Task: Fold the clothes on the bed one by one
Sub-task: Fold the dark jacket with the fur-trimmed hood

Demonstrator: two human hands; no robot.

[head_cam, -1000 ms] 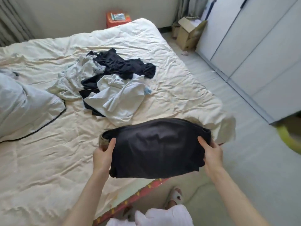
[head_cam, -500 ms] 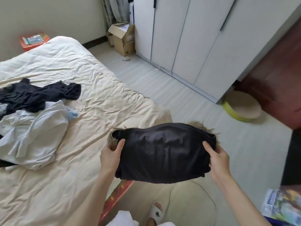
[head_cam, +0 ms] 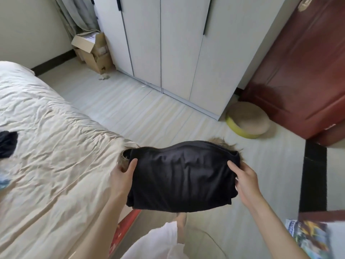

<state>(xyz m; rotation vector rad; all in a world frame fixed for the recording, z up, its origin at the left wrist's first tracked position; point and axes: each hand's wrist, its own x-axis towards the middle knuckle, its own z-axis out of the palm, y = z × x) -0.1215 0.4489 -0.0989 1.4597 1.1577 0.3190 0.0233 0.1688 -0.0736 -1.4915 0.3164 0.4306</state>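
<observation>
Folded black garment (head_cam: 182, 176) pinched at both ends, left hand (head_cam: 122, 177) and right hand (head_cam: 246, 181); likely soft, light, floppy; best supported underneath

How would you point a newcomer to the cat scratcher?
Start at the white wardrobe and follow it right to the red door. On the floor at that corner lies the cat scratcher: a round, shallow dish, yellow-green rim, tan inside, unlike the square cardboard box.
</observation>
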